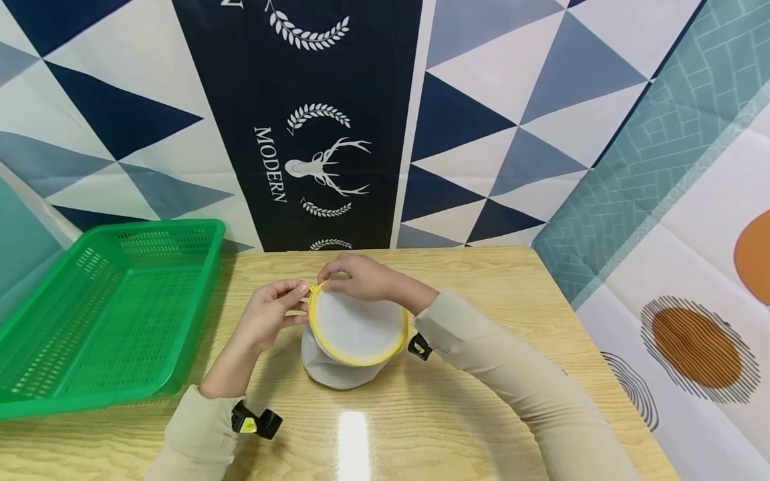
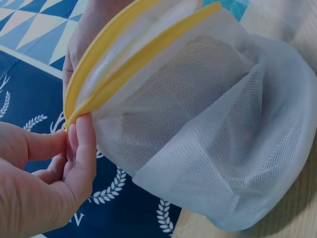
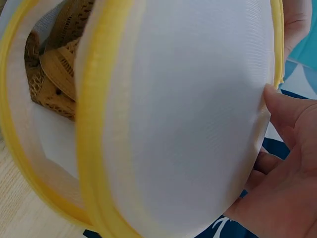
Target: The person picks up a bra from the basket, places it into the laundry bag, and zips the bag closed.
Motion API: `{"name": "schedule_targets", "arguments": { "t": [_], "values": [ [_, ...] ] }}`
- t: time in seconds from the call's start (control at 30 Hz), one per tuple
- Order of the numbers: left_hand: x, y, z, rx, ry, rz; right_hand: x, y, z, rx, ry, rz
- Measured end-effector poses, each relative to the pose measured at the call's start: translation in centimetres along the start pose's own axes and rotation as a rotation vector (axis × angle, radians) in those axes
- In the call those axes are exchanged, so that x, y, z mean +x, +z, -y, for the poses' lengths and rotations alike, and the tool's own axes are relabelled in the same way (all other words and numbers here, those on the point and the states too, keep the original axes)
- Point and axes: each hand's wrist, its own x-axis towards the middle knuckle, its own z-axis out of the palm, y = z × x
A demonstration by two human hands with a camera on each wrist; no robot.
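A white mesh laundry bag [image 1: 339, 367] with a yellow zipper rim [image 1: 355, 363] stands on the table between both hands. My left hand [image 1: 265, 317] pinches the zipper's end at the rim's left side, thumb against fingers in the left wrist view. On the far edge of the round lid [image 3: 193, 114], my right hand [image 1: 363, 277] grips the mesh between thumb and fingers. The zipper is undone along part of the rim, so the lid stands apart from the body. Through that gap, the right wrist view shows a brown lacy garment [image 3: 58, 74] inside, mostly hidden by the lid.
A green plastic basket [image 1: 207, 294] stands at the left of the wooden table [image 1: 481, 280]. Behind the table hangs a patterned cloth [image 1: 337, 220] with triangles and a deer head. Another printed cloth [image 1: 668, 280] borders the right side.
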Motion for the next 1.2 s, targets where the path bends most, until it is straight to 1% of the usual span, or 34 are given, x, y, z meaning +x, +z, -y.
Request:
{"name": "schedule_targets", "arguments": {
  "t": [0.2,0.4,0.63,0.93,1.2],
  "values": [
    [0.0,0.0,-0.5,0.025,-0.013,-0.009,0.0,-0.2,0.1,-0.005,0.020,0.007],
    [0.0,0.1,-1.1,0.041,-0.015,-0.017,0.1,-0.5,0.3,0.035,0.065,0.026],
    [0.0,0.2,-1.5,0.044,-0.019,-0.032,0.2,-0.7,0.4,0.048,0.085,0.045],
    [0.2,0.2,-1.6,0.059,-0.014,-0.055,0.5,-1.1,0.5,0.051,0.099,0.067],
    [0.4,0.1,-1.6,0.050,-0.006,-0.041,0.5,-1.3,0.8,0.042,0.128,0.083]
  ]
}}
